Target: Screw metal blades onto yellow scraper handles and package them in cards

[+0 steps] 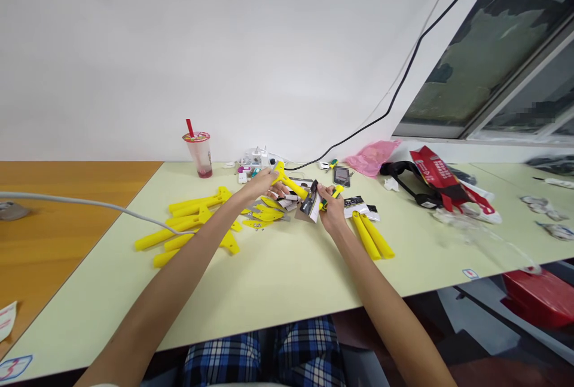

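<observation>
My left hand [268,182] grips the head of a yellow T-shaped plastic handle [293,186], held tilted above the table. The lower end of its shaft meets a black-and-white printed card [310,203]. My right hand [330,204] pinches that card, and a yellow-and-green handled tool [332,194] also sits in its grasp; the tool's kind is unclear. Beneath and left of my hands lie yellow blade-like pieces [268,215] with grey tips. More yellow T-shaped handles [179,222] are piled to the left. Two yellow handles [372,236] lie right of my right hand, by black-and-white printed cards [356,206].
A drink cup [200,157] with a red straw stands at the back left. Behind my hands are a white charger [259,157] and a dark phone-like device [342,176]. A pink bag [373,158], black headband-like gear [408,180] and red box [434,174] occupy the right. A grey cable [98,206] crosses from the left.
</observation>
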The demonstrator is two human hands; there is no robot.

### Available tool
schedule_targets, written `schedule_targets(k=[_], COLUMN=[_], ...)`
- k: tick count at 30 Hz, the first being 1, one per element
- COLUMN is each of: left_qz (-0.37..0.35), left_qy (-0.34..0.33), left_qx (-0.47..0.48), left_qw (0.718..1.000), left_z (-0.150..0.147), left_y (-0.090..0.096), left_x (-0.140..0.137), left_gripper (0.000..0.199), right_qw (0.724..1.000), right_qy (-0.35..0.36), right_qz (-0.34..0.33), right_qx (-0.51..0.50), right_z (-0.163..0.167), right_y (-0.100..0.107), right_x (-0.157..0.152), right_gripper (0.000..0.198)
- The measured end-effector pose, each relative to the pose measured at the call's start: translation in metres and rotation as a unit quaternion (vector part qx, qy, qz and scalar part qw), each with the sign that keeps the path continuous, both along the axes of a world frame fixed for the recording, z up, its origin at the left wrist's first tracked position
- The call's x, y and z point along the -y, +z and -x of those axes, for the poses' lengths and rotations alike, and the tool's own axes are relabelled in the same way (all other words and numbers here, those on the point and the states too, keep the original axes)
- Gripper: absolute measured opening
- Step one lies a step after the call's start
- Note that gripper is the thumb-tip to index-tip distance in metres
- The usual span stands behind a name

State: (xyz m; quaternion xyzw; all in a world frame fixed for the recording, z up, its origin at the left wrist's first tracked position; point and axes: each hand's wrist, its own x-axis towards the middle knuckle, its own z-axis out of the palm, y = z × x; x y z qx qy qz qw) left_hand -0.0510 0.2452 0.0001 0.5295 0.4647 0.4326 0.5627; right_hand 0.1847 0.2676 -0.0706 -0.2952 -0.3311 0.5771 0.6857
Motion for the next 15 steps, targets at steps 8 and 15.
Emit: schedule_targets(k=[8, 15], left_qz=[0.037, 0.038], left_qy=[-0.061, -0.09], left_qx=[-0.044, -0.082], left_qw=[0.996, 0.992], left_z=[0.008, 0.014], left_y=[-0.002, 0.001], left_x=[0.002, 0.003], left_gripper=[0.041, 0.04], right_qw=[0.998, 0.994], right_qy=[0.026, 0.082], right_qz=[0.014, 0.017], right_qx=[0.05, 0.077], right_z=[-0.003, -0.001], right_y=[0.007, 0.007], right_x=[0.004, 0.008], right_gripper=[0.069, 0.068])
